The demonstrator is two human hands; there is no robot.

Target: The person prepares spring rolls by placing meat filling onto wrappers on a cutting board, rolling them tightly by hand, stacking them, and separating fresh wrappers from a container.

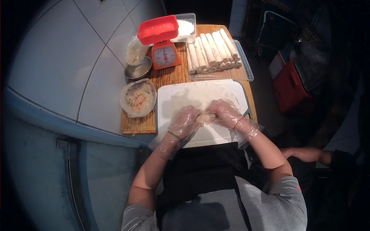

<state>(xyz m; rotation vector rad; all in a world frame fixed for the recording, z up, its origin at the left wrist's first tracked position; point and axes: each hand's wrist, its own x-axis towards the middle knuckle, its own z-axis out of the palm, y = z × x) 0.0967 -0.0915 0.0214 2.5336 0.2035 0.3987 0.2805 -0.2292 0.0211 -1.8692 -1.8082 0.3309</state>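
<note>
My left hand (184, 121) and my right hand (226, 112), both in clear plastic gloves, meet over the white cutting board (173, 90). Their fingers are closed on a small pale spring roll wrapper (208, 118), partly hidden by the fingertips. Beyond them a thin, whitish wrapper sheet (202, 92) lies flat on the board. To the left stands a plastic-lined bowl of pinkish filling with green and orange bits (138, 101). Finished-looking white spring rolls (212, 48) are stacked on a clear plastic tray (246, 69) at the back right.
A red kitchen scale (165, 56) with a red pan stands at the back of the wooden table (169, 76). Near it are a metal bowl (138, 71), a plastic bag (135, 52) and a clear tub of white contents (187, 29). A tiled wall borders the left. Another person's arm (308, 154) shows at right.
</note>
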